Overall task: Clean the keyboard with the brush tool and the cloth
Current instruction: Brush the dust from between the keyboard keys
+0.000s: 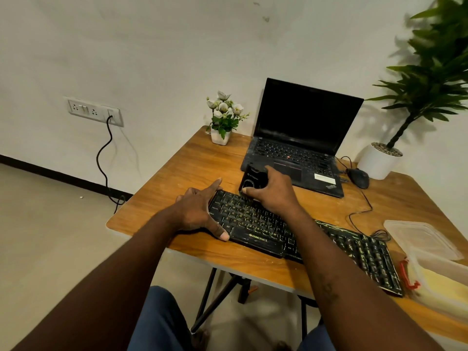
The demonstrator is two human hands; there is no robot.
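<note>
On keyboard (263, 228), right hand (274, 195) grip curled round brush tool (253, 179) — left hand (197, 211) spread at edge

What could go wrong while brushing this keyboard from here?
1. The brush in the right hand works right beside the open laptop; swept crumbs may land on its keys.
2. The left hand steadies only the keyboard's left end; its right end lies near the table edge and could slip off.
</note>
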